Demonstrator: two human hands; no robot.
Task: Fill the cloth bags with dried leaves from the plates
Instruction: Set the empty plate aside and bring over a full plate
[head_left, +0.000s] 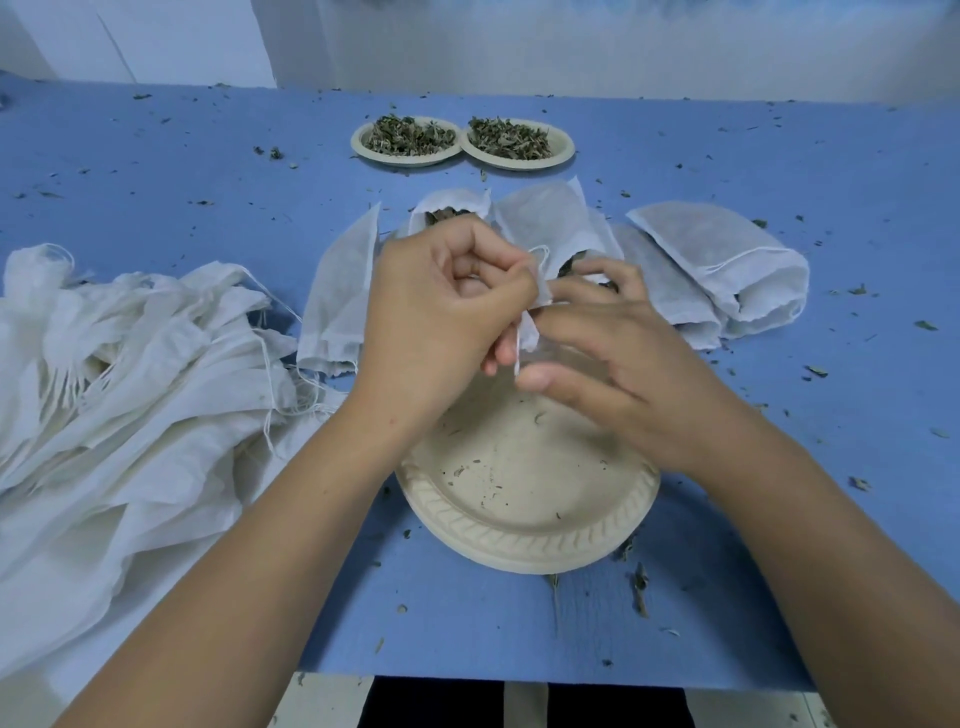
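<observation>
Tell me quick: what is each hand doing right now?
Left hand: closed, fingers pinching the cloth bag by its edge.
Right hand: fingers gripping the same bag's edge.

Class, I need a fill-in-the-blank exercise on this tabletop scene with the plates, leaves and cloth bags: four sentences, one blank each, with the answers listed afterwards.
1. The number of far plates heaped with dried leaves is ____.
2. The near plate under both hands is almost ____.
3. The heap of unfilled cloth bags lies on the person's ____ side.
4. The table cover is ____ in colour.

Answers: two; empty; left; blue
</observation>
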